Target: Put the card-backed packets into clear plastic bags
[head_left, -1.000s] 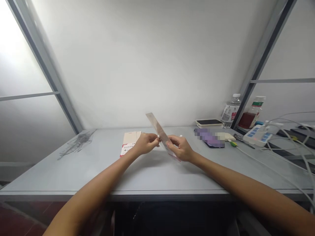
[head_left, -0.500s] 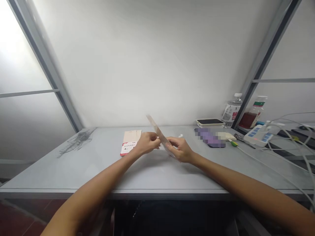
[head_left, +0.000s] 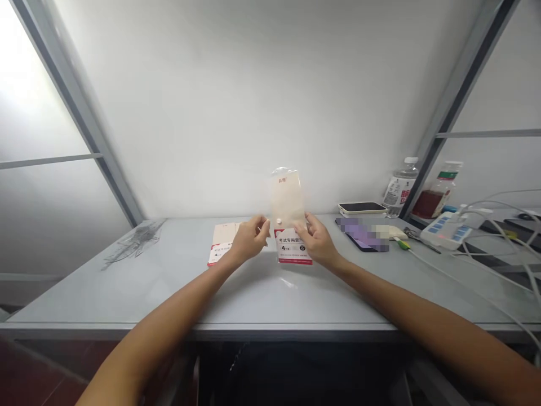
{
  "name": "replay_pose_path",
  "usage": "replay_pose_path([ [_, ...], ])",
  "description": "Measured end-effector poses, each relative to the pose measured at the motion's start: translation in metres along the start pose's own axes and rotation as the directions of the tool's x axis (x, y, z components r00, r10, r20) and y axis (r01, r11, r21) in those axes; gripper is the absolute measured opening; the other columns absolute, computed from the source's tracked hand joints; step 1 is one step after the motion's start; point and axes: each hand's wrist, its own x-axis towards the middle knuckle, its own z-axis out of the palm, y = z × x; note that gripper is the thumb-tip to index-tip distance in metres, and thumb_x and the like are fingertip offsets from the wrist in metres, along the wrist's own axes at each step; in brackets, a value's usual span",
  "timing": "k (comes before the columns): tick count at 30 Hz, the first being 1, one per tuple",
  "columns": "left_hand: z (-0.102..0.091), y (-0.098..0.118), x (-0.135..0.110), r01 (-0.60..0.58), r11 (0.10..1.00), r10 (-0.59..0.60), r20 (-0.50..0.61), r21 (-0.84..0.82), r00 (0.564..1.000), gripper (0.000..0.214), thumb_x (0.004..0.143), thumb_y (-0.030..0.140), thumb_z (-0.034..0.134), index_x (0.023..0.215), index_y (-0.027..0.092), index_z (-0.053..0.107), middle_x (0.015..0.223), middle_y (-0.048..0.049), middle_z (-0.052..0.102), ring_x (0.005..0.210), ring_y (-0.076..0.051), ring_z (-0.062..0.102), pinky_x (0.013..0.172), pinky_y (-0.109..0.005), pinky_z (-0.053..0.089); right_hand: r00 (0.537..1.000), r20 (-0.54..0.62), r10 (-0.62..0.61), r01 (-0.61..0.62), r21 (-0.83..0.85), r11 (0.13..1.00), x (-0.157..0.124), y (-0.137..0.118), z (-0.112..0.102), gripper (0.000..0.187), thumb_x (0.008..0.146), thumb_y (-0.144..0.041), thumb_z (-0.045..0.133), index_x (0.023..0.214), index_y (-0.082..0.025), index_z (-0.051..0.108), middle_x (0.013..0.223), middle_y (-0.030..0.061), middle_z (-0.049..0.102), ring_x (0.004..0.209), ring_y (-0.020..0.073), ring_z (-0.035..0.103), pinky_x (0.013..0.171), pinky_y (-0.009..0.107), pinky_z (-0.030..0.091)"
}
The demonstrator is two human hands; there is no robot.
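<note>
My right hand (head_left: 318,239) grips a clear plastic pouch (head_left: 288,197) by its right edge, thumb in front. The pouch stands nearly upright above the desk, its face turned to me. Inside it shows a beige sheet with a red and white printed label along the bottom, and a small white button sits near its middle. Just left of the pouch and apart from it, my left hand (head_left: 252,239) has thumb and forefinger pinched together; anything tiny between them cannot be made out. Behind that hand a similar beige packet (head_left: 222,234) with a red and white label lies on the desk, partly covered.
A crumpled clear wrapper (head_left: 133,245) lies on the left of the grey desk (head_left: 169,304). To the right are a purple-screened phone (head_left: 361,234), a white-edged phone (head_left: 362,208), two bottles (head_left: 399,189), a power strip (head_left: 446,228) and loose white cables.
The pouch has turned from edge-on and tilted to facing me, and stands higher. My left hand has come away from it and is now at its left side.
</note>
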Motion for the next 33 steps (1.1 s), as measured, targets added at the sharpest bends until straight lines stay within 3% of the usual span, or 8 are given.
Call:
replay_pose_path([
  [4, -0.003, -0.005, 0.003, 0.089, 0.994, -0.083, -0.089, 0.061, 0.993, 0.024, 0.082, 0.042, 0.043, 0.075, 0.020, 0.046, 0.073, 0.0005, 0.062, 0.051, -0.011, 0.058, 0.047, -0.023, 0.040, 0.999, -0.021, 0.050, -0.048, 0.075, 0.996, 0.003, 0.002, -0.005, 0.032, 0.080, -0.044, 0.055, 0.104, -0.025, 0.049, 0.081, 0.0023, 0.067, 0.062, 0.0172, 0.063, 0.055, 0.029, 0.050],
  [8, 0.000, -0.006, 0.004, 0.024, 1.000, -0.024, -0.161, -0.001, 0.987, 0.017, 0.077, 0.033, 0.050, 0.090, 0.022, 0.046, 0.095, -0.0012, 0.061, 0.074, -0.013, 0.061, 0.052, -0.023, 0.043, 0.995, -0.007, 0.099, -0.097, 0.151, 0.984, 0.003, 0.005, -0.004, 0.037, 0.078, -0.045, 0.058, 0.107, -0.024, 0.047, 0.078, 0.0009, 0.067, 0.062, 0.0179, 0.064, 0.056, 0.031, 0.051],
  [11, 0.001, -0.005, 0.005, 0.001, 0.992, -0.009, -0.067, -0.124, 0.998, 0.012, 0.075, 0.026, 0.049, 0.085, 0.020, 0.053, 0.111, -0.0039, 0.058, 0.096, -0.017, 0.057, 0.063, -0.025, 0.049, 0.997, -0.019, 0.080, -0.076, 0.153, 0.985, 0.003, 0.006, -0.001, 0.035, 0.078, -0.046, 0.057, 0.104, -0.024, 0.048, 0.079, 0.0007, 0.066, 0.064, 0.0169, 0.063, 0.057, 0.029, 0.051],
  [15, 0.001, -0.003, 0.006, 0.048, 0.946, -0.011, 0.116, -0.320, 0.993, 0.021, 0.080, 0.034, 0.047, 0.081, 0.018, 0.060, 0.123, -0.0054, 0.054, 0.103, -0.018, 0.054, 0.073, -0.027, 0.051, 0.995, -0.089, 0.042, -0.039, 0.036, 0.999, 0.004, 0.006, -0.001, 0.031, 0.082, -0.050, 0.050, 0.094, -0.022, 0.052, 0.080, 0.0010, 0.064, 0.067, 0.0150, 0.061, 0.060, 0.027, 0.050],
  [21, 0.000, -0.004, 0.006, 0.050, 0.945, -0.010, 0.123, -0.322, 0.992, 0.029, 0.077, 0.045, 0.053, 0.072, 0.017, 0.058, 0.111, -0.0056, 0.060, 0.098, -0.018, 0.056, 0.082, -0.029, 0.047, 0.991, -0.131, -0.011, -0.025, -0.268, 0.963, 0.005, 0.009, -0.007, 0.043, 0.083, -0.059, 0.039, 0.074, -0.020, 0.052, 0.064, 0.0007, 0.059, 0.062, 0.0150, 0.055, 0.053, 0.025, 0.046],
  [24, -0.001, -0.006, 0.008, 0.062, 0.934, -0.029, 0.098, -0.353, 0.995, 0.031, 0.076, 0.045, 0.055, 0.066, 0.016, 0.053, 0.097, -0.0044, 0.063, 0.091, -0.016, 0.058, 0.084, -0.030, 0.045, 0.994, -0.105, 0.032, -0.063, -0.308, 0.949, 0.007, 0.009, -0.010, 0.047, 0.083, -0.060, 0.039, 0.068, -0.018, 0.052, 0.061, 0.0016, 0.059, 0.056, 0.0142, 0.056, 0.051, 0.025, 0.045],
  [29, -0.009, -0.012, 0.017, 0.098, 0.928, -0.115, -0.025, -0.360, 0.993, 0.029, 0.078, 0.044, 0.050, 0.066, 0.017, 0.044, 0.069, 0.0012, 0.054, 0.065, -0.010, 0.052, 0.066, -0.024, 0.045, 0.975, -0.143, 0.172, -0.204, -0.262, 0.943, 0.020, 0.006, -0.027, 0.043, 0.088, -0.052, 0.037, 0.082, -0.014, 0.057, 0.056, 0.0025, 0.060, 0.047, 0.0130, 0.058, 0.048, 0.024, 0.046],
  [33, -0.034, -0.031, 0.032, 0.320, 0.940, -0.332, -0.093, -0.117, 0.939, 0.023, 0.076, 0.038, 0.047, 0.065, 0.018, 0.042, 0.065, 0.0008, 0.053, 0.058, -0.009, 0.051, 0.056, -0.021, 0.043, 0.952, -0.215, 0.220, -0.302, -0.510, 0.806, 0.034, 0.019, -0.060, 0.040, 0.092, -0.039, 0.030, 0.097, -0.012, 0.058, 0.064, 0.0061, 0.063, 0.049, 0.0123, 0.059, 0.044, 0.021, 0.042],
])
